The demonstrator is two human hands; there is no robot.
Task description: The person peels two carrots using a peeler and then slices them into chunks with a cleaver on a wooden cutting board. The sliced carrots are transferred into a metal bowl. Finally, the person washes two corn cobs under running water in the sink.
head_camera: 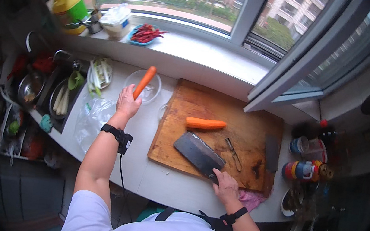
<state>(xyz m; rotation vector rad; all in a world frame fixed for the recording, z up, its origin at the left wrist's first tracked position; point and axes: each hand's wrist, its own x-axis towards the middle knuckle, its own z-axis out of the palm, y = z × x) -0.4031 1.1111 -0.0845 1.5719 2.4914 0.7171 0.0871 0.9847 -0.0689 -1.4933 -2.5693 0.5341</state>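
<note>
My left hand point(128, 101) grips the lower end of a whole orange carrot point(145, 81), held over a clear plastic bowl point(155, 94) on the counter. With my right hand point(226, 187) I hold the handle of a dark cleaver point(199, 154), whose broad blade lies flat on the wooden cutting board point(179, 104). Beyond the blade lies a carrot with a ridged, peeled-looking surface point(206, 124). A metal peeler point(233, 154) rests on the board, right of the blade.
Left of the bowl are a plate of cut scallions point(100, 72) and a plastic bag point(93, 121). A sink point(59, 123) holds white root pieces. Dried red chillies point(146, 34) sit on the sill. Bottles and jars point(304, 169) stand right; a pink cloth point(251, 200) lies under the board.
</note>
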